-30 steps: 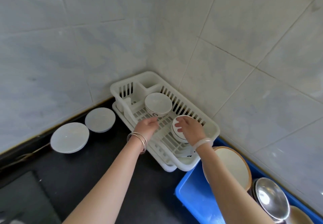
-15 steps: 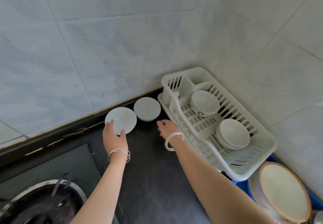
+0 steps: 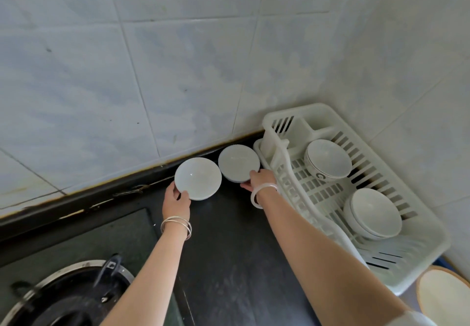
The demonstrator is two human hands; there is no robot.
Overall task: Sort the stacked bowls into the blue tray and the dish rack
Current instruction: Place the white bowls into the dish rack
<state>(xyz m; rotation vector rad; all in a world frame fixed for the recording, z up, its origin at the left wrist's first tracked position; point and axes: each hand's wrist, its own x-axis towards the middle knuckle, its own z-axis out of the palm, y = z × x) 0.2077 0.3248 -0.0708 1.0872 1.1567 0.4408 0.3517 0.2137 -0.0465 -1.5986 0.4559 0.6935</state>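
Observation:
Two white bowls stand on the black counter against the tiled wall. My left hand (image 3: 176,199) grips the near rim of the left bowl (image 3: 197,178), thumb over the edge. My right hand (image 3: 259,180) holds the near side of the right bowl (image 3: 239,164), fingers curled under its rim. To the right, the white dish rack (image 3: 407,262) holds a single bowl with a patterned rim (image 3: 328,158) at the back and a stack of white bowls (image 3: 373,213) nearer the front. Only a sliver of the blue tray (image 3: 445,262) shows past the rack's corner.
A gas burner (image 3: 68,292) sits at the lower left in the dark hob. A wood-rimmed plate (image 3: 443,297) shows at the lower right corner. Tiled walls meet in a corner behind the rack.
Both hands left the bowls in the rack and moved left to the two bowls on the counter. Each hand now holds one. My view swung left, bringing the burner in.

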